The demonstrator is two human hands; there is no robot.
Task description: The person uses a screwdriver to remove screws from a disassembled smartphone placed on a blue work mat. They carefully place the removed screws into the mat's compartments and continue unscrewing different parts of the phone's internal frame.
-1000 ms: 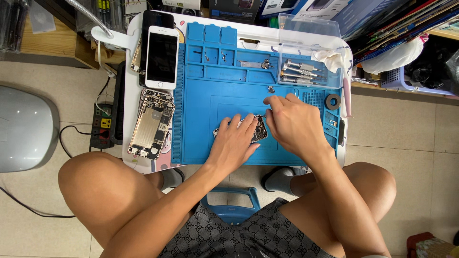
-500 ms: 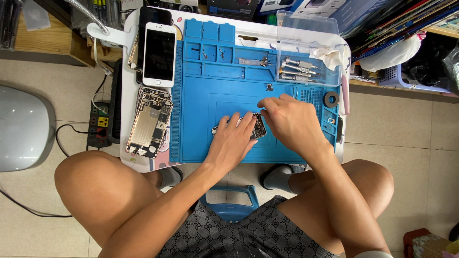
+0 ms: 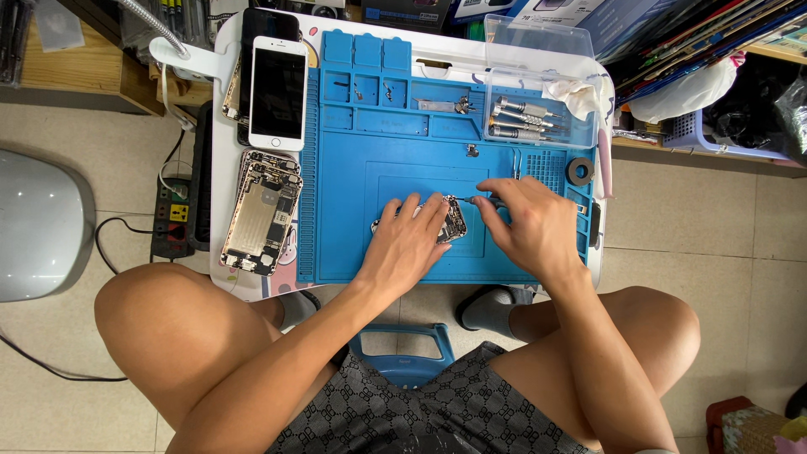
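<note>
Circuit board (image 3: 452, 220): light, thin, likely fragile; hold by edges. Left hand (image 3: 409, 244) presses it flat on the blue mat (image 3: 353, 219); right hand (image 3: 530, 227) pinches a fine screwdriver (image 3: 483, 200).

**Two hands on a small phone part at a blue work mat**

The left hand (image 3: 409, 244) lies flat on a small circuit part (image 3: 451, 221) in the middle of the blue mat (image 3: 353, 168). The right hand (image 3: 530, 227) pinches a thin tool (image 3: 483, 200) whose tip meets the part's far edge. To the left lie an opened phone shell (image 3: 261, 214) and, farther off, a white phone (image 3: 278, 92). A clear tray of screwdrivers (image 3: 525, 119) sits at the far right.
</note>
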